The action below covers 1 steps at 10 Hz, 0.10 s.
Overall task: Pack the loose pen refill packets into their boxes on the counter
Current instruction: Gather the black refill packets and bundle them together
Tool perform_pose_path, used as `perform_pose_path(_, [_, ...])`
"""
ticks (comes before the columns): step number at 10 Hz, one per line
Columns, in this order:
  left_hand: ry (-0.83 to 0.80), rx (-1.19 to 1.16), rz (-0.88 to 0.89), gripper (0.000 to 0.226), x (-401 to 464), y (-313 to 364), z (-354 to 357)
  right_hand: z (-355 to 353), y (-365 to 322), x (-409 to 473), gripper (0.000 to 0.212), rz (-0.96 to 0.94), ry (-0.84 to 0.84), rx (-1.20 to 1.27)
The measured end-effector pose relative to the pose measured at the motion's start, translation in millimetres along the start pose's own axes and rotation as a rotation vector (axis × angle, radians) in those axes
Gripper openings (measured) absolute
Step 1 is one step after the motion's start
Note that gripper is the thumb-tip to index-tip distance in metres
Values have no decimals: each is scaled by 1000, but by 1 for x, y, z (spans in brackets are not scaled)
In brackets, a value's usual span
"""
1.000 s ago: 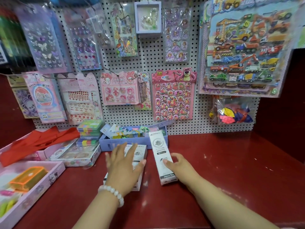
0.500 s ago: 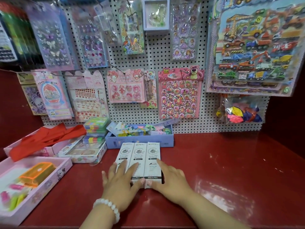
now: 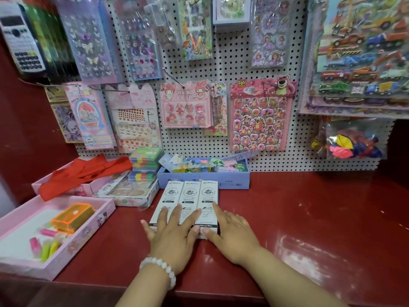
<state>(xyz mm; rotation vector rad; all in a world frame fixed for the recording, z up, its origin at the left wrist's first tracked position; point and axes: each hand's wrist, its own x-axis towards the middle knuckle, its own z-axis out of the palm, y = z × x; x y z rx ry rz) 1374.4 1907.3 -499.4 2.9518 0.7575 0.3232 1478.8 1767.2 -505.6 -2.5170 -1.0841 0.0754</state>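
On the red counter (image 3: 309,218), toward the middle of its width and well back from the front edge, three white refill boxes (image 3: 188,200) lie flat, side by side and touching along their long sides, their far ends just in front of a blue tray (image 3: 232,185) that sits against the pegboard wall (image 3: 221,69). A pink tray (image 3: 73,244) with small bright items occupies the counter's left front corner; the right half of the counter is bare red surface.

Both hands lie flat on the near ends of the boxes. The left hand (image 3: 174,238), with a white bead bracelet (image 3: 161,269) at the wrist, spreads straight fingers across the left and middle boxes. The right hand (image 3: 232,235) rests straight-fingered along the outer edge and near end of the right box. Neither hand grips anything; they only press and square the row.

No loose packets are visible, so the packing looks finished or nearly so.

Judging by their thin card walls and slim shape, the boxes are probably light, fairly stiff along their length but easy to dent on the broad faces. The glossy counter likely lets them slide readily. Each is best taken across its narrow width, thumb on one long side and fingers on the other, near the middle.
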Motion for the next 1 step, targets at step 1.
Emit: perform_pose_path(1, [-14,16,21,83,-2,3,-2,3,4,-2,74,13,71,133])
